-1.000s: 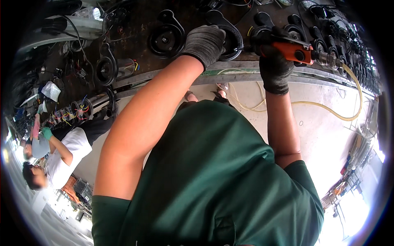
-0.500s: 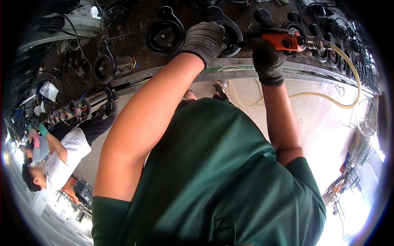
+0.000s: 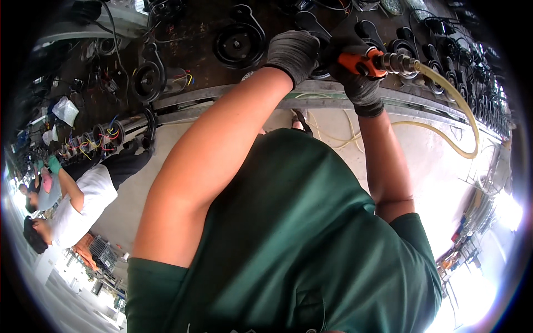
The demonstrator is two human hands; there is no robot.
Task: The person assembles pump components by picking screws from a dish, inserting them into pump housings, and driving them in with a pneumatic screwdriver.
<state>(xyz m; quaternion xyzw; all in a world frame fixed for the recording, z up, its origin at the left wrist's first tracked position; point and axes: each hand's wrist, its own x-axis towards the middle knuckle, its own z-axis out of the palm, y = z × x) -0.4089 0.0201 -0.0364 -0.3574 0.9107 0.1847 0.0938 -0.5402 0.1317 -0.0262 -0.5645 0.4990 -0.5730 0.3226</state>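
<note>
My left hand [image 3: 293,54], in a dark ribbed work glove, is curled over a black round part with a raised arm [image 3: 312,23]. Much of that part is hidden under the glove. Close by on the right, my gloved right hand [image 3: 360,87] is closed round an orange air-powered tool [image 3: 361,62]. A metal coupling [image 3: 398,63] joins its back end to a pale yellow air hose [image 3: 465,111]. The tool's front end points toward the left hand, but its tip is lost in shadow. Left of my left hand lies another black round part [image 3: 239,44] of the same shape.
More black round parts [image 3: 149,80] line the dark workbench [image 3: 191,53], several of them at the right. A metal rail [image 3: 189,100] edges the bench. The hose loops down over the pale floor. At the left, a co-worker in a white shirt [image 3: 86,208] works beside another person.
The orange tool has turned, with its back end swinging toward me, and sits closer to my left hand. The whole bench has shifted slightly right in view. Both hands keep their hold.
</note>
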